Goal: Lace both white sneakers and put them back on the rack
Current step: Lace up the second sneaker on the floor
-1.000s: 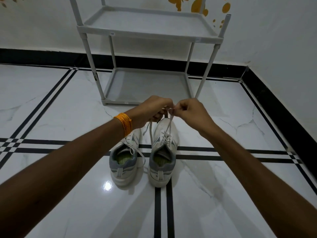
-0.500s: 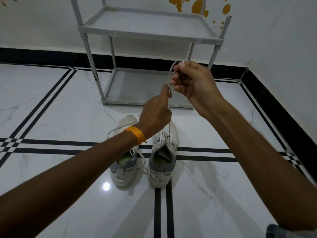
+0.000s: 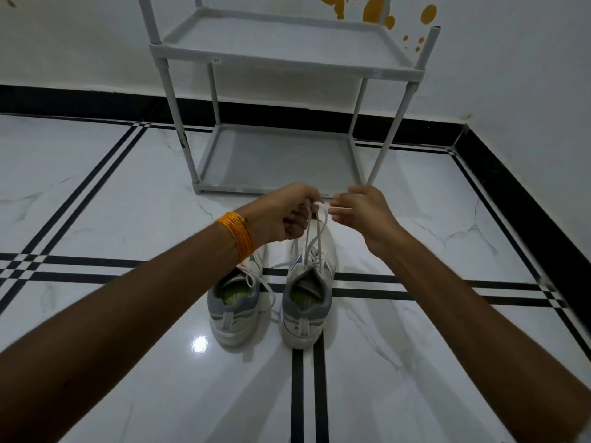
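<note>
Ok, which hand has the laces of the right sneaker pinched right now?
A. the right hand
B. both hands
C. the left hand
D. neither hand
C: the left hand is closed on the laces rising from the right sneaker, while the right hand is open beside them with fingers spread, gripping nothing.
</note>
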